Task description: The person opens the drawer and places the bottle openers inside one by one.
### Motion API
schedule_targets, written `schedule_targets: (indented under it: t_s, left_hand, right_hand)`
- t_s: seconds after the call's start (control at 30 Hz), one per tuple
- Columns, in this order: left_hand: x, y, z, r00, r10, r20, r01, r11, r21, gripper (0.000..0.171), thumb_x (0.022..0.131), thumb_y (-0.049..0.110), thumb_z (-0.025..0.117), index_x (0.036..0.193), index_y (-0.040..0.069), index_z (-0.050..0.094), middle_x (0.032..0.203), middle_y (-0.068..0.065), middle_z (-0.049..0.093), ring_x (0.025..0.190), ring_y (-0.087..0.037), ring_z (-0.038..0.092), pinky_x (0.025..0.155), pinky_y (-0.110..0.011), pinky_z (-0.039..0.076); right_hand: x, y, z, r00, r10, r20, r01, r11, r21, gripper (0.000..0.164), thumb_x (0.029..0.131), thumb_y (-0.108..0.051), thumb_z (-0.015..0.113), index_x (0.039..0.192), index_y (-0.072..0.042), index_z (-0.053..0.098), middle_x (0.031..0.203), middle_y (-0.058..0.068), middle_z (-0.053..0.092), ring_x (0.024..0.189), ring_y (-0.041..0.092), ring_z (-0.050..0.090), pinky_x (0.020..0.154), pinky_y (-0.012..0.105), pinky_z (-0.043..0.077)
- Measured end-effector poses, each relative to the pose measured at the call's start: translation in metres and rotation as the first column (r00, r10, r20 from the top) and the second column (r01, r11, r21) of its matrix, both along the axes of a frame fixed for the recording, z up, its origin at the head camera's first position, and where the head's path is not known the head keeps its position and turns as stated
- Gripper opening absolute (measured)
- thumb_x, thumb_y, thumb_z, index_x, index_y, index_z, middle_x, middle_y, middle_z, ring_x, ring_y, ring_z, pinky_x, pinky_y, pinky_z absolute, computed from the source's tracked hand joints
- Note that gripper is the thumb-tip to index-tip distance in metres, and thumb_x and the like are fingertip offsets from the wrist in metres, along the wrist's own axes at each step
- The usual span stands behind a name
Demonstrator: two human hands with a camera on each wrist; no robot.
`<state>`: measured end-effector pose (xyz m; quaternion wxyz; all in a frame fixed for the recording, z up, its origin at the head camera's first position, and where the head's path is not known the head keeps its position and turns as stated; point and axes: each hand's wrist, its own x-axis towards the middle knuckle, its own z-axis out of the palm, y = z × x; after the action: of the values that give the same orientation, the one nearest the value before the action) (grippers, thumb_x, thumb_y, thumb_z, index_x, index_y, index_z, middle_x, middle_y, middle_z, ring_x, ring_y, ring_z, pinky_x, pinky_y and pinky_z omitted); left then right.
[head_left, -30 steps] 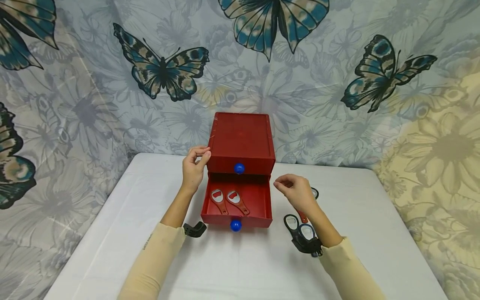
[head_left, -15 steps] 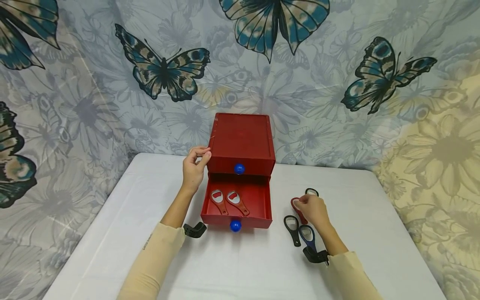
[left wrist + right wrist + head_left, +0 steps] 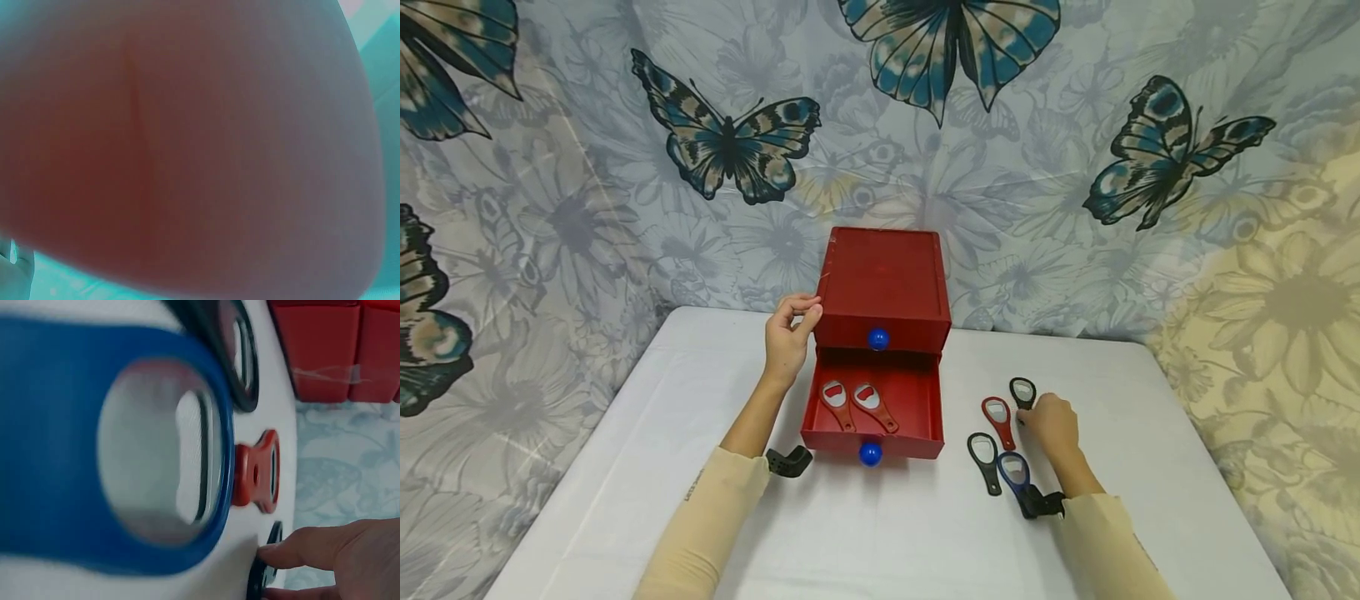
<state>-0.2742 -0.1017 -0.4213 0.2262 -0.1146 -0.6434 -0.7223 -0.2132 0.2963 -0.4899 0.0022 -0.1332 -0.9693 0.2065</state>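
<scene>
My left hand [image 3: 787, 343] rests its fingertips against the left side of a red two-drawer box [image 3: 883, 275]. The lower drawer [image 3: 921, 408] is pulled out, and inside it lie two red bottle openers, one on the left [image 3: 837, 404] and one on the right [image 3: 874, 406]. My right hand [image 3: 1054, 427] pinches the handle of a black bottle opener [image 3: 1022, 390] between thumb and finger. Near it on the table are a red bottle opener [image 3: 997, 419], another black one [image 3: 983, 458] and a blue one [image 3: 1014, 469], which looms large in the right wrist view.
A white cloth covers the table [image 3: 865, 533]. The upper drawer, with its blue knob [image 3: 878, 339], is closed; a second blue knob [image 3: 870, 454] is on the lower drawer front. A butterfly-patterned curtain [image 3: 880, 167] hangs behind. Black camera mounts sit at both wrists.
My right hand has moved from beside the drawer box, over the red bottle opener, to the far black one and taken hold of its handle. The left hand has stayed in place.
</scene>
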Motion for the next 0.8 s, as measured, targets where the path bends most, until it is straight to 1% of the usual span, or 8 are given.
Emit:
schedule_targets:
  t_s: [0.1, 0.27, 0.33, 0.43, 0.53, 0.63, 0.7, 0.8]
  left_hand:
    - [0.0, 0.001, 0.0, 1.0, 0.0, 0.005, 0.0, 1.0, -0.007, 0.022, 0.092, 0.002, 0.063, 0.105, -0.016, 0.061, 0.107, 0.004, 0.058, 0.088, -0.001, 0.058, 0.069, -0.012, 0.051]
    - [0.001, 0.001, 0.002, 1.0, 0.01, 0.018, -0.01, 1.0, -0.01, 0.021, 0.092, 0.0, 0.063, 0.104, -0.017, 0.06, 0.107, 0.005, 0.058, 0.091, -0.001, 0.058, 0.068, -0.012, 0.051]
    - [0.003, 0.0, 0.004, 0.999, 0.012, 0.03, -0.011, 1.0, -0.018, 0.021, 0.092, -0.001, 0.062, 0.105, -0.018, 0.06, 0.107, 0.006, 0.057, 0.092, 0.0, 0.058, 0.069, -0.012, 0.05]
    - [0.013, 0.0, 0.015, 0.999, 0.004, 0.04, -0.002, 0.999, -0.045, 0.021, 0.092, -0.002, 0.061, 0.105, -0.018, 0.06, 0.107, 0.005, 0.057, 0.088, 0.002, 0.057, 0.071, -0.012, 0.051]
    - [0.022, -0.002, 0.026, 0.999, -0.002, 0.046, 0.005, 0.997, -0.082, 0.021, 0.093, -0.002, 0.06, 0.105, -0.019, 0.061, 0.108, -0.004, 0.058, 0.087, 0.003, 0.057, 0.073, -0.011, 0.051]
    - [0.026, -0.003, 0.031, 0.998, -0.007, 0.06, 0.014, 0.994, -0.113, 0.022, 0.093, 0.0, 0.062, 0.106, -0.017, 0.062, 0.113, -0.015, 0.059, 0.087, 0.003, 0.057, 0.076, -0.011, 0.051]
    - [0.026, -0.004, 0.034, 0.998, -0.01, 0.062, 0.019, 0.989, -0.144, 0.022, 0.093, 0.001, 0.062, 0.107, -0.016, 0.062, 0.115, -0.021, 0.058, 0.088, 0.003, 0.056, 0.076, -0.011, 0.051]
    - [0.027, -0.004, 0.038, 0.998, -0.01, 0.064, 0.022, 0.981, -0.192, 0.022, 0.092, 0.002, 0.063, 0.108, -0.013, 0.063, 0.114, -0.022, 0.059, 0.088, 0.003, 0.057, 0.073, -0.011, 0.05]
  right_hand:
    - [0.001, 0.004, -0.002, 1.0, 0.008, -0.018, -0.007, 1.0, 0.016, 0.023, 0.077, -0.013, 0.062, 0.063, 0.005, 0.054, 0.065, 0.022, 0.061, 0.059, 0.029, 0.051, 0.052, 0.044, 0.046]
    - [0.001, 0.009, -0.004, 0.996, 0.05, -0.079, -0.049, 0.999, 0.02, 0.027, 0.078, -0.012, 0.067, 0.061, 0.004, 0.053, 0.065, 0.02, 0.057, 0.062, 0.029, 0.048, 0.055, 0.045, 0.044]
    - [0.0, 0.01, -0.005, 0.992, 0.064, -0.105, -0.062, 0.998, 0.023, 0.026, 0.077, -0.013, 0.068, 0.068, 0.009, 0.058, 0.071, 0.025, 0.06, 0.066, 0.034, 0.053, 0.06, 0.049, 0.046]
    - [-0.001, 0.008, -0.006, 0.991, 0.074, -0.112, -0.072, 0.997, 0.024, 0.025, 0.078, -0.011, 0.068, 0.078, 0.014, 0.062, 0.078, 0.028, 0.063, 0.07, 0.037, 0.057, 0.064, 0.05, 0.048]
    - [-0.002, 0.006, -0.005, 0.99, 0.088, -0.108, -0.087, 0.996, 0.018, 0.026, 0.079, -0.009, 0.067, 0.084, 0.016, 0.064, 0.082, 0.031, 0.065, 0.073, 0.039, 0.06, 0.067, 0.052, 0.05]
    - [-0.005, 0.006, -0.005, 0.991, 0.093, -0.096, -0.092, 0.996, 0.011, 0.025, 0.078, -0.008, 0.067, 0.085, 0.016, 0.065, 0.082, 0.03, 0.066, 0.072, 0.039, 0.061, 0.066, 0.051, 0.051]
    - [-0.007, 0.008, -0.004, 0.994, 0.08, -0.072, -0.082, 0.996, -0.019, 0.024, 0.077, -0.009, 0.068, 0.081, 0.014, 0.065, 0.076, 0.027, 0.066, 0.067, 0.035, 0.059, 0.06, 0.046, 0.05]
    - [-0.01, 0.012, -0.004, 0.998, 0.05, -0.036, -0.053, 0.996, -0.078, 0.025, 0.076, -0.012, 0.071, 0.081, 0.012, 0.066, 0.074, 0.023, 0.067, 0.067, 0.032, 0.059, 0.054, 0.037, 0.046]
